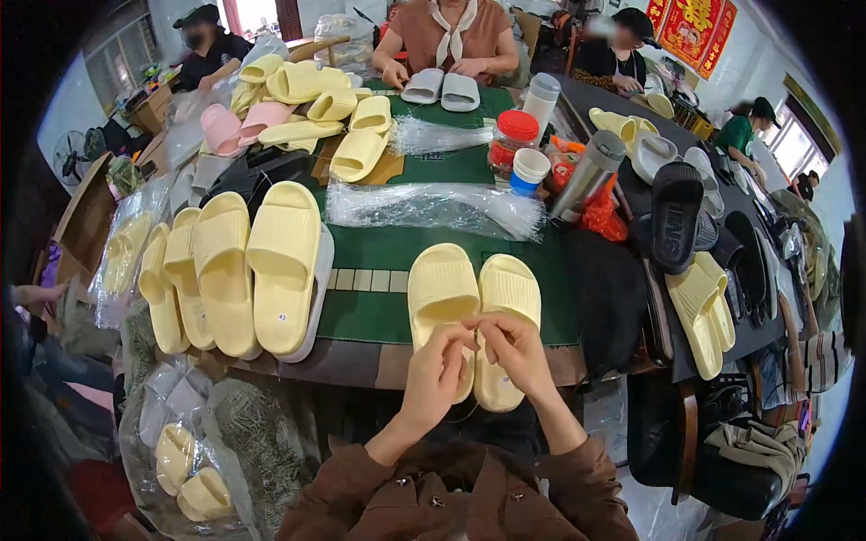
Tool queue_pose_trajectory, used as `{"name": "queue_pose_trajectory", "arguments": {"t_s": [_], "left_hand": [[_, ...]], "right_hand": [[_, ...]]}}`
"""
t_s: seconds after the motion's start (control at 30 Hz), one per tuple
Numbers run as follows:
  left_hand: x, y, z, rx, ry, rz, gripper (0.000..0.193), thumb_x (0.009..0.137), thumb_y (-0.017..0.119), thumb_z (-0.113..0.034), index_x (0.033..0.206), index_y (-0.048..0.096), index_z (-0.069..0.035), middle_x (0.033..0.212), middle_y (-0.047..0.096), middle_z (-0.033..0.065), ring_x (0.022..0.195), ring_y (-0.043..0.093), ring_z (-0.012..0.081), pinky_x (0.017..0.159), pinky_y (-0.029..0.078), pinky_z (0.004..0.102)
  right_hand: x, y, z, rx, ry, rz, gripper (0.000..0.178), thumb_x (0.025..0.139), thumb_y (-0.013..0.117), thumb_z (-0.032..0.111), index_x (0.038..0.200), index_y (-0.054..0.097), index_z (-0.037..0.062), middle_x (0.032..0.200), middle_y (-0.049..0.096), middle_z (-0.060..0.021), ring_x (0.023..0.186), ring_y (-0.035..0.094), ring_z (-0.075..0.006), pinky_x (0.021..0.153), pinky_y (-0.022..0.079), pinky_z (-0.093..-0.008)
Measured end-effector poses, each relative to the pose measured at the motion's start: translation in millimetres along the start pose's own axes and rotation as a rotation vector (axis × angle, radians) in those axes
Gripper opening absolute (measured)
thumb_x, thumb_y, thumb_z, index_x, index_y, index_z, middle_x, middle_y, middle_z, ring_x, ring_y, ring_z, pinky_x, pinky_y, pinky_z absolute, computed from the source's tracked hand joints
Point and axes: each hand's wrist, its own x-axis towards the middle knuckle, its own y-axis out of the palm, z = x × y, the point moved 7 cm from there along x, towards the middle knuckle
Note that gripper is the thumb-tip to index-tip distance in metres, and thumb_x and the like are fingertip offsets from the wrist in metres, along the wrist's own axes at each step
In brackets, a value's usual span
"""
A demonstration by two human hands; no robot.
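Observation:
In front of me a pair of pale yellow slippers stands side by side, the left slipper (442,279) and the right slipper (510,281), toes pointing away. Over their inner edges, my left hand (437,362) and my right hand (518,353) meet with fingertips pinched close together. Anything thin between those fingertips is too small to make out. Both hands partly cover the heel ends. Beyond the pair lies a bundle of thin clear plastic strands (433,207) in a clear bag.
Several yellow slippers (281,270) line the table's left edge; more slippers (307,83) are heaped behind. A red-lidded jar (512,144), a white-and-blue cup (529,171) and a steel flask (588,176) stand right of centre. Across the table, a person (456,45) handles grey slippers (442,90).

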Motion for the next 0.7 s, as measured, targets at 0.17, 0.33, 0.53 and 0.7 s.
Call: {"name": "queue_pose_trajectory", "arguments": {"t_s": [0.17,0.33,0.53,0.7], "left_hand": [[-17,-14,16,0.125,0.012,-0.023,0.018,0.095,0.044,0.0,0.107,0.058,0.0,0.088,0.06,0.0059,0.066,0.05,0.0059,0.058,0.04,0.022],[-26,-23,5,0.305,-0.051,-0.068,0.021,0.093,0.05,-0.005,0.113,0.057,0.002,0.089,0.061,0.0078,0.068,0.053,0.0088,0.059,0.042,0.0242],[-11,-14,8,0.611,0.055,-0.022,0.038,0.089,0.057,-0.012,0.121,0.048,0.008,0.108,0.055,0.0226,0.093,0.056,0.0327,0.079,0.046,0.0421],[3,5,5,0.988,0.255,0.014,0.062,0.085,0.063,-0.024,0.128,0.04,0.014,0.122,0.048,0.029,0.117,0.045,0.0407,0.099,0.036,0.048]], "right_hand": [[-15,-17,-9,-0.005,0.045,-0.066,0.026,0.095,0.051,0.005,0.117,0.063,0.002,0.082,0.063,-0.0015,0.057,0.05,-0.0027,0.049,0.039,-0.0176],[-36,-42,-24,0.033,0.124,-0.171,0.03,0.093,0.051,0.0,0.123,0.052,0.0005,0.08,0.062,-0.0059,0.053,0.05,-0.0037,0.046,0.037,-0.0156],[-35,-45,-24,-0.357,-0.022,-0.225,0.018,0.09,0.056,0.002,0.107,0.058,-0.0031,0.087,0.066,-0.0109,0.062,0.061,-0.0149,0.054,0.046,-0.0251],[-33,-26,1,-0.777,-0.358,-0.253,0.03,0.084,0.061,0.003,0.113,0.057,-0.0055,0.103,0.062,-0.0225,0.097,0.06,-0.0377,0.079,0.05,-0.0402]]}}
